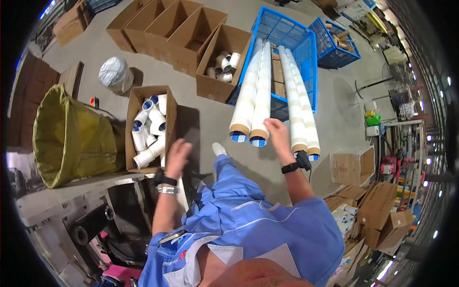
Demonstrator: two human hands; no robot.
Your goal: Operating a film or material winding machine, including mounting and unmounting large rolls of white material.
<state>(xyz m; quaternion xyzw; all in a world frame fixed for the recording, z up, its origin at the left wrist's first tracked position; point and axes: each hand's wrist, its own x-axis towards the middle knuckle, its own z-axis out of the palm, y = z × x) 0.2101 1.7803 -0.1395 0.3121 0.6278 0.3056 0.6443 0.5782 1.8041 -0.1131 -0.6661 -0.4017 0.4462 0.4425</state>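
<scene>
Four long white-wrapped rolls with brown tube cores lie slanted over the near rim of a blue plastic crate [311,71], two on each side. My right hand [278,135] is at the near end of the inner left roll [264,107], fingertips against its right side and not wrapped round it. The outer left roll [245,105] lies alongside. To the right of this hand is the right-hand pair, with its inner roll [295,112]. My left hand [179,154] is empty, fingers apart, beside an open carton [173,115] of short white rolls [156,117].
Several open cartons [165,24] stand in a row beyond, the nearest holding short rolls. A smaller blue crate [337,57] is at far right. A yellow-green sack [71,138] and a wrapped bundle [115,75] are left. Cartons [351,165] stand right; machinery [95,225] is near left.
</scene>
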